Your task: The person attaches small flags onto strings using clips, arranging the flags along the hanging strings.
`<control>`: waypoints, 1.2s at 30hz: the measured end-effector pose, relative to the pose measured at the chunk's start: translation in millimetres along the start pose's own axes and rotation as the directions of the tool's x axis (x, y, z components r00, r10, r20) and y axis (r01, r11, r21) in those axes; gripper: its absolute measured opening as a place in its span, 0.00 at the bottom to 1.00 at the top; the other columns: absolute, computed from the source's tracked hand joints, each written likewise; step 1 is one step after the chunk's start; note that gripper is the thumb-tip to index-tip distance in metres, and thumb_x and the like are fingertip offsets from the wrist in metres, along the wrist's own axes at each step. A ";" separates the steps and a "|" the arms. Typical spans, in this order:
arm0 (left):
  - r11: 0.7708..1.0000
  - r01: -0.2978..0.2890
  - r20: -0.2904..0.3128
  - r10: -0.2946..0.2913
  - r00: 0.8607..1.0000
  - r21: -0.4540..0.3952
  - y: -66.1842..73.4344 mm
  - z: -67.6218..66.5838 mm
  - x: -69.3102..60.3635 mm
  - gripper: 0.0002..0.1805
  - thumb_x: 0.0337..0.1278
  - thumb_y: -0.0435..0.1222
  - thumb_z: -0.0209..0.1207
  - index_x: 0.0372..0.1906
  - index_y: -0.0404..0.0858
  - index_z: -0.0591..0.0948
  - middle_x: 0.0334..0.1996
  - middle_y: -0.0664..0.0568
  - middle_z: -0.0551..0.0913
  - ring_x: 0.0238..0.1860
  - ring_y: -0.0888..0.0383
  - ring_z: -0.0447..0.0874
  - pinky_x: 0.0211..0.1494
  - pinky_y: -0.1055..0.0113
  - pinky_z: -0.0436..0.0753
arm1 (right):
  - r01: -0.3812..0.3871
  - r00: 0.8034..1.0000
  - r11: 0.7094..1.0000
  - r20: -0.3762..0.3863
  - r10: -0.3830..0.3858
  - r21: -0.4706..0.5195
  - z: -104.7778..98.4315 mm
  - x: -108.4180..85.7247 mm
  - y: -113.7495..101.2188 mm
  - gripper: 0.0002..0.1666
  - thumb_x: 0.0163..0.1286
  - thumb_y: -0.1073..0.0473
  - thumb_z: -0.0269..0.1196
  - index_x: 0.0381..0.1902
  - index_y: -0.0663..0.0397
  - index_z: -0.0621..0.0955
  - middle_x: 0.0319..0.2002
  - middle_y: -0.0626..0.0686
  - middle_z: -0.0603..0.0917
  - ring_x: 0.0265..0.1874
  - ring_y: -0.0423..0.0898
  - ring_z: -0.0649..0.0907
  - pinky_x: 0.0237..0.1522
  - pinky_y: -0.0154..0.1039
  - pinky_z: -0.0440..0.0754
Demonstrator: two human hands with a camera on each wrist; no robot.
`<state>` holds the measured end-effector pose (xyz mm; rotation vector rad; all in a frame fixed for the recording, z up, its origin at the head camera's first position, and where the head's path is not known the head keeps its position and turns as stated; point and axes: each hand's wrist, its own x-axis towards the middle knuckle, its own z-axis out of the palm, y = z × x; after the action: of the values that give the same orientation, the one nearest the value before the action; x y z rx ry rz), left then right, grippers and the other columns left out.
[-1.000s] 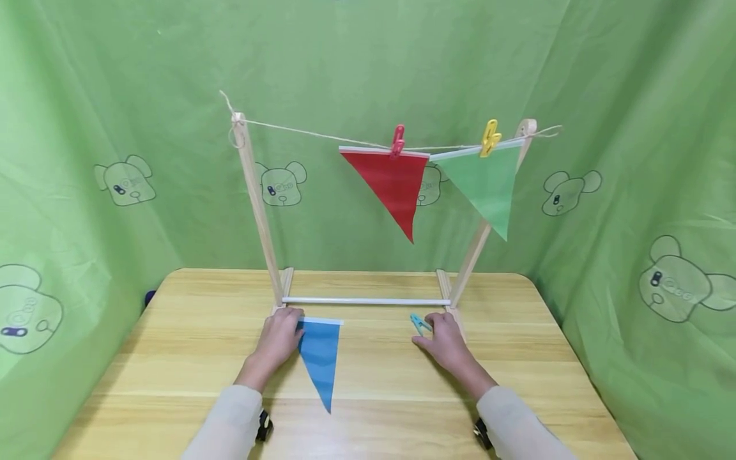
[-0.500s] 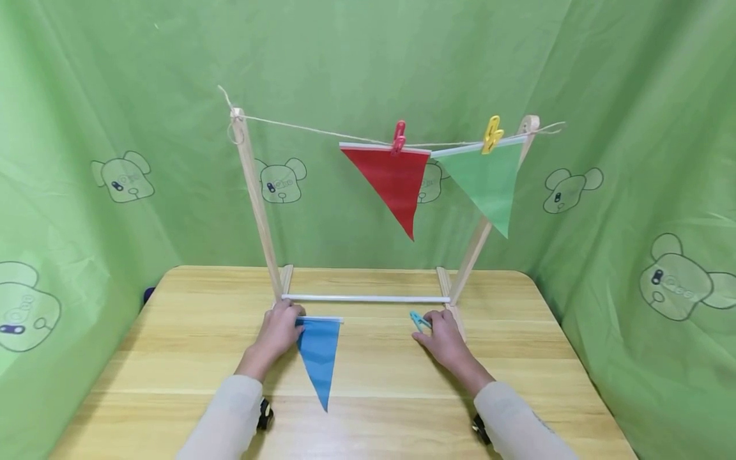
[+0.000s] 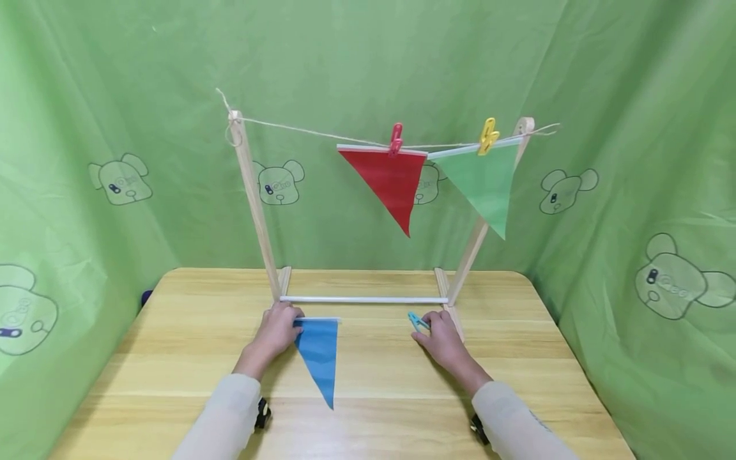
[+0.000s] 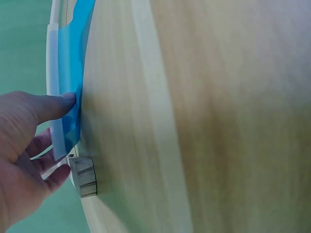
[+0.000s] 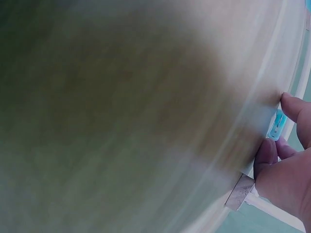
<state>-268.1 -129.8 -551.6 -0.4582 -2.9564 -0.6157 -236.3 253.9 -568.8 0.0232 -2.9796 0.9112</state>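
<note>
My left hand pinches a blue triangular pennant by the left end of its white top band, and its point hangs toward me. In the left wrist view the thumb presses on the blue pennant, with fingers behind the white band. On the right, a light-blue clothespin sits between the thumb and fingers of my right hand, low over the table. The right wrist view shows only a small part of that clothespin between the fingertips.
A string runs between two wooden posts. From it hang a red pennant under a red clothespin and a green pennant under a yellow clothespin. A white rod joins the posts near the wooden table.
Both hands keep nearly the same place and hold. The blue pennant's lower tip swings slightly, and the whole head view shifts a little.
</note>
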 end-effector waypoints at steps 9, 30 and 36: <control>0.998 -0.044 -0.009 0.044 0.999 -0.034 -2.5 2.7 0.0 0.08 0.50 0.28 0.75 0.37 0.36 0.90 0.35 0.47 0.85 0.42 0.48 0.82 0.52 0.47 0.84 | 0.019 1.000 1.000 -0.016 -0.019 0.001 -0.5 -0.2 -2.3 0.24 0.67 0.57 0.73 0.51 0.71 0.79 0.44 0.62 0.75 0.38 0.50 0.75 0.41 0.45 0.80; 0.986 -0.073 -0.003 0.074 0.997 -0.147 -2.5 2.6 -0.3 0.06 0.52 0.23 0.72 0.29 0.36 0.88 0.29 0.49 0.82 0.35 0.54 0.80 0.47 0.54 0.85 | 0.042 0.999 0.999 -0.021 -0.042 -0.003 -1.1 2.3 0.6 0.21 0.67 0.58 0.73 0.47 0.68 0.79 0.38 0.58 0.76 0.34 0.48 0.75 0.36 0.39 0.77; 0.986 -0.058 0.008 0.060 0.998 -0.158 -4.5 4.9 -1.0 0.06 0.53 0.24 0.71 0.29 0.36 0.88 0.29 0.50 0.81 0.34 0.55 0.79 0.45 0.56 0.85 | 0.025 0.999 1.000 -0.020 -0.025 0.002 0.3 2.1 0.1 0.20 0.66 0.59 0.73 0.47 0.68 0.79 0.38 0.58 0.76 0.34 0.48 0.75 0.36 0.39 0.78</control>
<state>-268.6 -132.0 -558.0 -0.5628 -2.9056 -0.8473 -238.4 253.8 -569.0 0.0516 -2.9535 0.9061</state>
